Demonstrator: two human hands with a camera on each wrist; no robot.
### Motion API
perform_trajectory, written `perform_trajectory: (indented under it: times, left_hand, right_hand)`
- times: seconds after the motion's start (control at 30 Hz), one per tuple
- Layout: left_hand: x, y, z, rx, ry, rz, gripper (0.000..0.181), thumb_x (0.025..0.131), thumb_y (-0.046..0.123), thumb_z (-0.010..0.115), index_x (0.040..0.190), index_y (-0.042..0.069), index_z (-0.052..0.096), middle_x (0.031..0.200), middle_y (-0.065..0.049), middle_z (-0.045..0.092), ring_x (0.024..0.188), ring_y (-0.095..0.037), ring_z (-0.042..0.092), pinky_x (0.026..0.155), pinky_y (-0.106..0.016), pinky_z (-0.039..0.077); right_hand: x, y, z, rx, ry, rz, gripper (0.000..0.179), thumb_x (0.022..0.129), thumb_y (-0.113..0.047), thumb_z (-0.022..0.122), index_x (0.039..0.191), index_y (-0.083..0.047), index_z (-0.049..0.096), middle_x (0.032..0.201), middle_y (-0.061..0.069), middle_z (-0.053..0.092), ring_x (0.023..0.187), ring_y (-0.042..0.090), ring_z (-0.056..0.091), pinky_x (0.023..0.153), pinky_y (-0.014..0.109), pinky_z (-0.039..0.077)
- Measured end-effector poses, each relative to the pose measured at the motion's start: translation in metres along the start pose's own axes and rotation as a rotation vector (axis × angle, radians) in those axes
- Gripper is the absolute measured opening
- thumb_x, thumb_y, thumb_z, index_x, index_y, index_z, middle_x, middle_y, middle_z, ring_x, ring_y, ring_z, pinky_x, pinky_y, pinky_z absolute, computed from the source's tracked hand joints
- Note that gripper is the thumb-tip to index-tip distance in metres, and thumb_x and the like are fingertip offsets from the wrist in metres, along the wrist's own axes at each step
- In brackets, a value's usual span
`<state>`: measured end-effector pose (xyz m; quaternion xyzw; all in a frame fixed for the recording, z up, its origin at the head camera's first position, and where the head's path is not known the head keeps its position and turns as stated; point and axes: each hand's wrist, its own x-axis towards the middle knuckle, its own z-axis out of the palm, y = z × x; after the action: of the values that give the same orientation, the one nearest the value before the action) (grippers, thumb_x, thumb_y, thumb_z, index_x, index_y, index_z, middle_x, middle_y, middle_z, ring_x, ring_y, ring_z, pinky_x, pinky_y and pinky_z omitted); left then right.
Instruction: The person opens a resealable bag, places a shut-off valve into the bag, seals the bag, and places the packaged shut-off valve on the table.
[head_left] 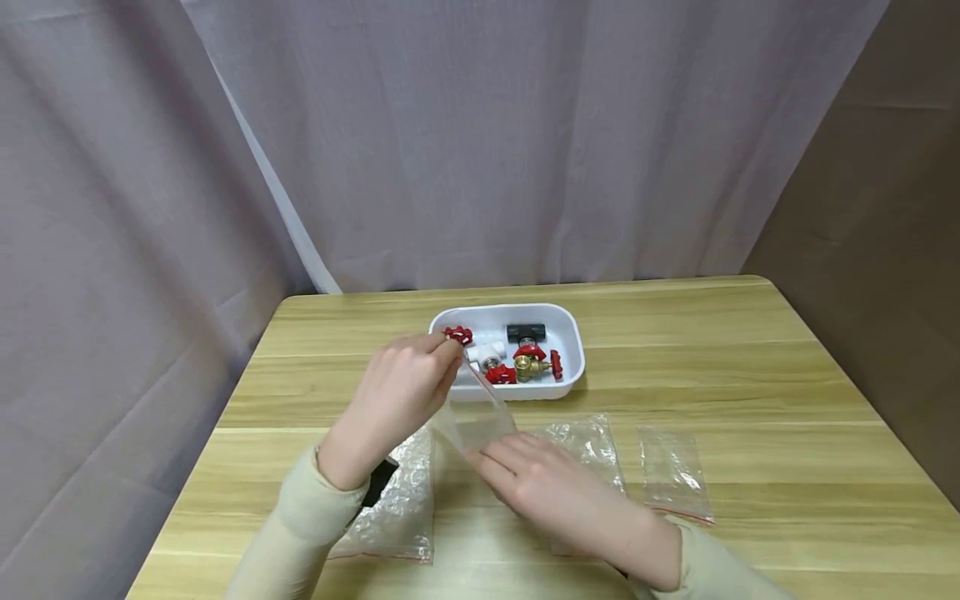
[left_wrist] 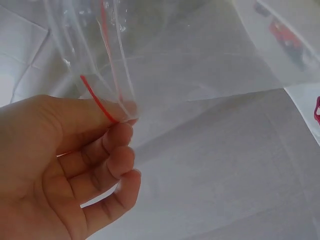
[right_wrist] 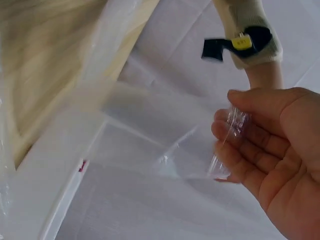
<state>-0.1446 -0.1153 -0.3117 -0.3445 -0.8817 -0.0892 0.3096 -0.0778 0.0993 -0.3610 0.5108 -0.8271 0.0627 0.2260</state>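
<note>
A clear zip bag (head_left: 474, 421) with a red seal line is stretched between my two hands above the table. My left hand (head_left: 401, 379) pinches its sealed end between thumb and index finger; in the left wrist view the red line (left_wrist: 95, 97) runs down to the fingertips. Lower and to the right, my right hand (head_left: 551, 487) grips the opposite end, and the plastic folds over its fingers (right_wrist: 227, 155) in the right wrist view. The bag looks flat, with nothing inside. Just beyond the left hand is a white tray (head_left: 579, 354).
In the tray lie a brass valve (head_left: 522, 367), a black valve (head_left: 527, 332) and a white valve (head_left: 489, 353), with red handwheels. Flat on the table are a large clear bag (head_left: 405, 508), another clear bag (head_left: 596, 442) and a small one (head_left: 673, 467). Grey curtains (head_left: 465, 150) hang behind.
</note>
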Motion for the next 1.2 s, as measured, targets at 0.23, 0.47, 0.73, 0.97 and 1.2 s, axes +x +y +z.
perform_trajectory:
  times: [0.23, 0.47, 0.73, 0.97, 1.2]
  left_hand:
    - [-0.005, 0.005, 0.004, 0.033, -0.011, 0.038, 0.017, 0.091, 0.006, 0.070, 0.077, 0.011, 0.061, 0.069, 0.003, 0.055, 0.056, -0.019, 0.053, 0.049, -0.033, 0.045]
    - [-0.005, 0.008, 0.003, 0.031, -0.026, 0.047, 0.017, 0.091, 0.007, 0.070, 0.077, 0.011, 0.061, 0.069, 0.003, 0.053, 0.060, -0.018, 0.055, 0.052, -0.033, 0.045]
    - [-0.005, 0.011, 0.003, 0.033, -0.036, 0.046, 0.019, 0.092, 0.006, 0.067, 0.076, 0.012, 0.058, 0.069, 0.004, 0.052, 0.059, -0.015, 0.053, 0.052, -0.032, 0.045]
    - [-0.004, 0.016, 0.005, 0.035, -0.033, 0.058, 0.020, 0.093, 0.007, 0.066, 0.076, 0.012, 0.057, 0.070, 0.004, 0.051, 0.058, -0.015, 0.052, 0.050, -0.031, 0.043]
    - [-0.003, 0.021, 0.006, 0.022, -0.027, 0.057, 0.019, 0.092, 0.008, 0.068, 0.076, 0.013, 0.059, 0.069, 0.004, 0.051, 0.058, -0.015, 0.052, 0.051, -0.032, 0.043]
  right_hand:
    - [0.007, 0.020, -0.030, 0.122, 0.260, -0.034, 0.029, 0.106, -0.017, 0.049, 0.126, -0.005, 0.067, 0.112, 0.001, 0.070, 0.099, 0.018, 0.067, 0.091, 0.035, 0.054]
    - [0.000, 0.042, -0.069, 0.125, 0.318, 0.068, 0.036, 0.108, -0.028, 0.045, 0.120, -0.007, 0.070, 0.107, 0.002, 0.070, 0.095, 0.019, 0.067, 0.084, 0.038, 0.055]
    - [0.012, 0.066, -0.061, 0.114, 0.265, 0.086, 0.029, 0.105, -0.024, 0.053, 0.118, -0.004, 0.071, 0.104, 0.004, 0.070, 0.090, 0.021, 0.067, 0.081, 0.039, 0.056]
    - [0.045, 0.097, -0.054, 0.141, 0.184, 0.089, 0.026, 0.088, -0.007, 0.076, 0.113, -0.001, 0.071, 0.100, 0.008, 0.070, 0.089, 0.024, 0.069, 0.078, 0.039, 0.057]
    - [0.071, 0.116, -0.065, 0.171, 0.111, 0.156, 0.022, 0.094, -0.016, 0.072, 0.113, -0.005, 0.072, 0.101, 0.005, 0.070, 0.086, 0.021, 0.067, 0.075, 0.039, 0.056]
